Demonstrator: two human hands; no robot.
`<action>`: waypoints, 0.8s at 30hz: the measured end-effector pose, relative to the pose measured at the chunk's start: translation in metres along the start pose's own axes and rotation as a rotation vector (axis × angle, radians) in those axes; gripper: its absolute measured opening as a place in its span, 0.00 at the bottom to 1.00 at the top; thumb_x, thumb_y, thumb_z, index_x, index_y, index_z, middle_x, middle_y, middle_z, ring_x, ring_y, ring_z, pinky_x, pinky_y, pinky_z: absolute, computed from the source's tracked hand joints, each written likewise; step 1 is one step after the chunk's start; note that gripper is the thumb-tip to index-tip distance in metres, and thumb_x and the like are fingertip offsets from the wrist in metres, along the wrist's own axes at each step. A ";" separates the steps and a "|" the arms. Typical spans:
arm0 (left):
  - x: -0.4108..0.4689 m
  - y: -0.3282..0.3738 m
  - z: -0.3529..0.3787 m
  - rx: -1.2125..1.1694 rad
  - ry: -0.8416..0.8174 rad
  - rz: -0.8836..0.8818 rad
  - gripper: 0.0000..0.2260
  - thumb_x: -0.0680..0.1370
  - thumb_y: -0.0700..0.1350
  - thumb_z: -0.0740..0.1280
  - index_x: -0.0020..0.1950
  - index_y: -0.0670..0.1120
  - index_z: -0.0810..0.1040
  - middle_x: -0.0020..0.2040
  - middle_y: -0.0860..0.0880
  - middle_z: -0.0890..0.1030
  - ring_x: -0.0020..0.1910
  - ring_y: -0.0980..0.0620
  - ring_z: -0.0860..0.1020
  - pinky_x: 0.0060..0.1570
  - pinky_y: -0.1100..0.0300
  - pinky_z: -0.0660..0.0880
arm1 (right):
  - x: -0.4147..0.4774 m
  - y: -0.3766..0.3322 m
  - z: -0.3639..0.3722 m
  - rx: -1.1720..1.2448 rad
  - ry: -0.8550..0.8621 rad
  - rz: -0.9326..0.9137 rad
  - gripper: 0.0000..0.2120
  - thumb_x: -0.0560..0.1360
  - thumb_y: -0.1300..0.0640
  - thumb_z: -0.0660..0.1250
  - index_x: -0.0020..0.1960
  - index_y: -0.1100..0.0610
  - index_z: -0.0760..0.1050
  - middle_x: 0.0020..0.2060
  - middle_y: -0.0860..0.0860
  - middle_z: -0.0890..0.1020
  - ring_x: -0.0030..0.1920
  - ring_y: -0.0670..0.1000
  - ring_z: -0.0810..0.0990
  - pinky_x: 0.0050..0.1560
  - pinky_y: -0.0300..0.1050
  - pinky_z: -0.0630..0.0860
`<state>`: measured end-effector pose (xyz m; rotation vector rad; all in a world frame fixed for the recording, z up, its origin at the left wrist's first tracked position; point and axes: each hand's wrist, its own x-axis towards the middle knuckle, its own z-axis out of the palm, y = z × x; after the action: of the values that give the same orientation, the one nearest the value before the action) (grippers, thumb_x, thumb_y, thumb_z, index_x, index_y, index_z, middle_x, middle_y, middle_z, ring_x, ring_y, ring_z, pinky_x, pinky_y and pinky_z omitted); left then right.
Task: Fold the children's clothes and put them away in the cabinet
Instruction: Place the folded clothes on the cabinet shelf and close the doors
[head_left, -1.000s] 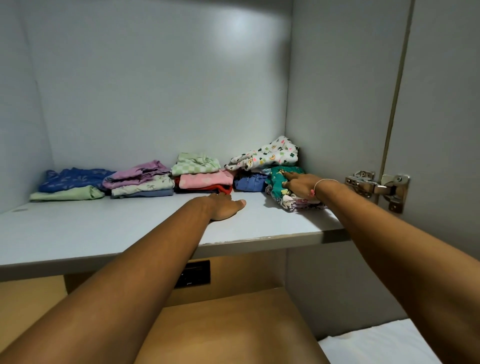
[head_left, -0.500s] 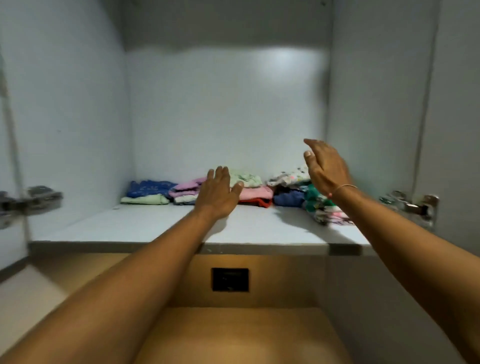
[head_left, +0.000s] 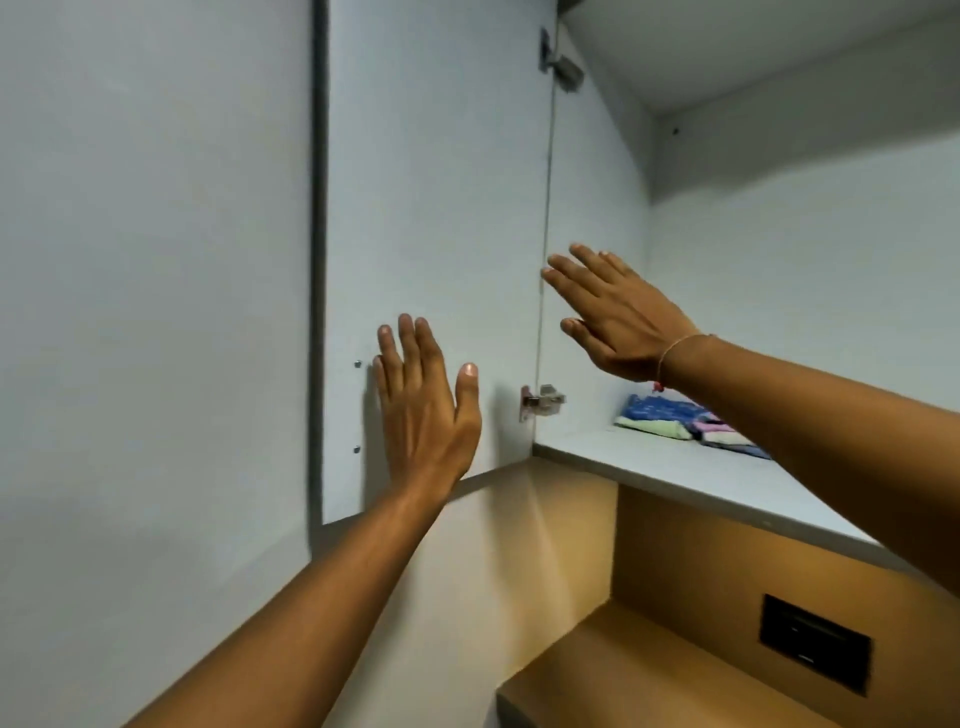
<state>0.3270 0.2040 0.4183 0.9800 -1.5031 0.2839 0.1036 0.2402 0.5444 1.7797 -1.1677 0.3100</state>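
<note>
My left hand (head_left: 423, 410) is flat and open against the inner face of the cabinet's left door (head_left: 436, 208), fingers pointing up. My right hand (head_left: 618, 312) is open too, fingers spread, held in the air near the door's hinged edge and holding nothing. On the grey shelf (head_left: 691, 467) to the right lie folded children's clothes (head_left: 670, 421): a blue piece on a pale green one, then pink and blue pieces partly hidden behind my right forearm.
Metal hinges sit on the door at mid height (head_left: 543, 402) and near the top (head_left: 561, 67). Below the shelf is a wooden recess with a black socket plate (head_left: 815, 649). A grey wall panel (head_left: 156, 312) fills the left.
The view has swung left from the shelf to the left door. Both hands left the clothes and shelf; the left hand now lies flat on the door, the right hand hovers near the hinge edge.
</note>
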 end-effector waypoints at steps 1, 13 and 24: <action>-0.001 -0.013 -0.018 0.046 0.046 0.010 0.31 0.81 0.55 0.50 0.80 0.44 0.46 0.81 0.46 0.46 0.79 0.48 0.40 0.77 0.50 0.39 | 0.018 -0.015 -0.007 0.006 0.024 -0.040 0.30 0.81 0.43 0.45 0.79 0.57 0.51 0.78 0.56 0.55 0.78 0.58 0.50 0.77 0.56 0.48; 0.039 -0.096 -0.088 0.447 -0.019 -0.017 0.29 0.82 0.58 0.44 0.79 0.43 0.56 0.80 0.43 0.50 0.79 0.42 0.40 0.76 0.45 0.39 | 0.174 -0.132 -0.065 -0.153 0.156 -0.332 0.29 0.81 0.45 0.47 0.79 0.54 0.51 0.79 0.54 0.53 0.79 0.59 0.46 0.77 0.57 0.44; 0.026 -0.090 -0.078 0.162 0.079 0.139 0.26 0.81 0.55 0.49 0.72 0.42 0.72 0.79 0.48 0.59 0.79 0.45 0.43 0.76 0.45 0.42 | 0.147 -0.123 -0.076 -0.232 0.142 -0.332 0.27 0.81 0.45 0.47 0.77 0.53 0.59 0.77 0.54 0.59 0.78 0.60 0.48 0.76 0.61 0.47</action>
<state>0.4479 0.1918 0.4255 0.9815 -1.4950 0.5451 0.2993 0.2292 0.6074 1.6819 -0.7591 0.0977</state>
